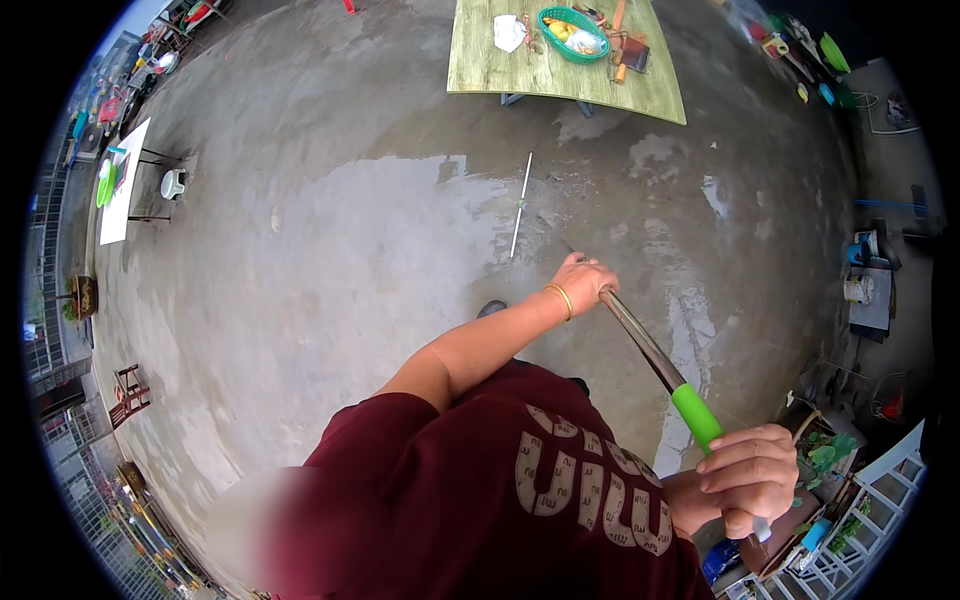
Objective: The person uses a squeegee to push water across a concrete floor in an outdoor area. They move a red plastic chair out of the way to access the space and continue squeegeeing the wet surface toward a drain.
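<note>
My left hand [583, 278] is closed around the metal shaft of a long-handled tool [640, 340] just right of the frame's centre, a gold bangle [559, 298] on that wrist. My right hand [748, 478], at the lower right, is curled tight around the top of the same tool, just above its bright green grip [697, 417]. The shaft runs from lower right up toward the middle, its lower end reaching the wet concrete floor [330, 260]; I cannot make out its head. A thin white rod [520, 205] lies on the floor just above my left hand. At the top of the frame a green wooden worktop [480, 60] carries a green basket [572, 37] and a crumpled white cloth [508, 32].
</note>
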`<state>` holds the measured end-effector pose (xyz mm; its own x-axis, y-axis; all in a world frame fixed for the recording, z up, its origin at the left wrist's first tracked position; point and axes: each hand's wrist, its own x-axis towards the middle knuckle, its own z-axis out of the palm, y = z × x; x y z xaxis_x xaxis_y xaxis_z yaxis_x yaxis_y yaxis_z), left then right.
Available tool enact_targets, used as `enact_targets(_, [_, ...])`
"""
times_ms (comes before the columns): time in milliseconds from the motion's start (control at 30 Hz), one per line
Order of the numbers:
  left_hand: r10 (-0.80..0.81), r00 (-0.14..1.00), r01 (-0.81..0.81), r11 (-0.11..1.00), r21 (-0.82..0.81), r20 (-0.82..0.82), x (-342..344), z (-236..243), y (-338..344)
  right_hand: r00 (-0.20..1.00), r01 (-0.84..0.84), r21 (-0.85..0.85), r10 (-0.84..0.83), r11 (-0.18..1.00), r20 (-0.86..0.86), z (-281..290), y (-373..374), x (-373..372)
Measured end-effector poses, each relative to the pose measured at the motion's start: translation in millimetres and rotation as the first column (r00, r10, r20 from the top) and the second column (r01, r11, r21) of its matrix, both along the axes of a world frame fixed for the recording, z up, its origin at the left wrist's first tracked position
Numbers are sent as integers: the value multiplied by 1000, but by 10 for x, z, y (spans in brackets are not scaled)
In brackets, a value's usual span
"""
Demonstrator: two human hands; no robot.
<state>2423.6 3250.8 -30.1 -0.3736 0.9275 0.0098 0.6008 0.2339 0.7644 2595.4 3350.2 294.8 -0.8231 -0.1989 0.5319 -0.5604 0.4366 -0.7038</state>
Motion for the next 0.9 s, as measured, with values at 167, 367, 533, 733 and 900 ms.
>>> enact_targets(167, [313, 939, -309, 950, 45, -143, -826, -197, -429, 989, 139, -223, -124, 965, 83, -412, -159, -399])
enact_targets(367, [737, 669, -717, 603, -349, -101, -1926, -863, -1415, 755, 315, -275, -65, 908, 652, -1529, -624, -1336])
enact_targets(533, [672, 724, -653, 594, -471, -156, -2150, -1419, -1595, 777, 302, -299, -51, 905, 628, -1819, -613, -1565])
enact_targets(733, [446, 881, -463, 740, -488, -159, -1534, -909, -482, 776, 472, -317, -216, 823, 593, -1609, -1, -855])
enact_targets(900, [207, 975, -220, 905, -364, -77, -624, -648, 432, 673, 680, -241, -458, 693, 582, -1112, 256, 69])
